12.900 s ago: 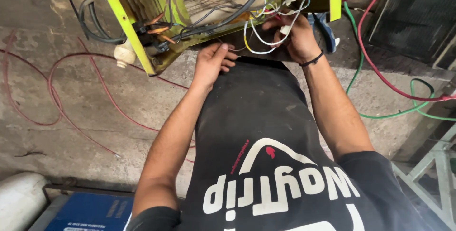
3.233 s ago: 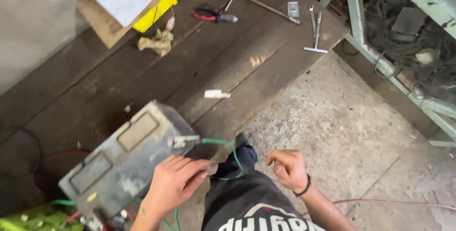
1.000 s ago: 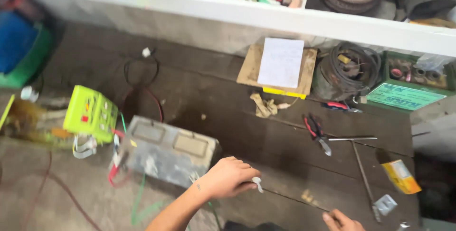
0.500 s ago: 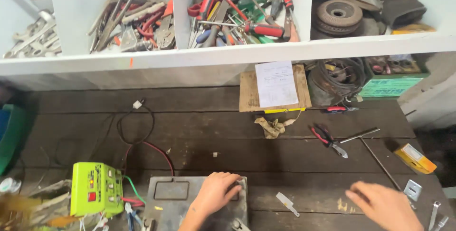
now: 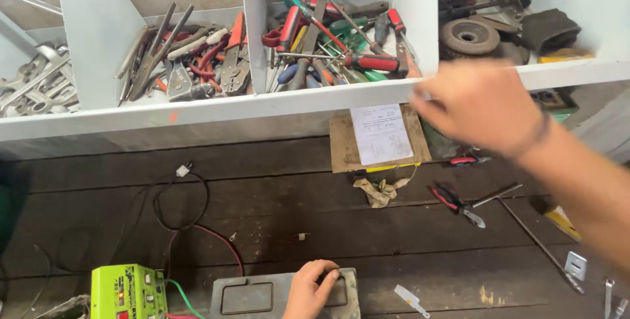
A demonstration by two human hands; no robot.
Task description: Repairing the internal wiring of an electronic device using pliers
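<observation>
A white shelf unit (image 5: 216,106) spans the upper part of the view. Upright white dividers (image 5: 98,30) split it into open compartments. The compartment at far left holds wrenches (image 5: 29,83). The next holds pliers and cutters (image 5: 190,63). The middle one holds screwdrivers (image 5: 341,43) with red, green and blue handles. The right one holds a grinding disc (image 5: 469,33) and dark cloth (image 5: 548,30).

Below the shelf lies a floor of dark, worn wooden planks (image 5: 275,207). A cardboard piece (image 5: 341,145) with a white paper sheet (image 5: 380,134) rests under the shelf edge. Light is even and diffuse, without hard shadows.
</observation>
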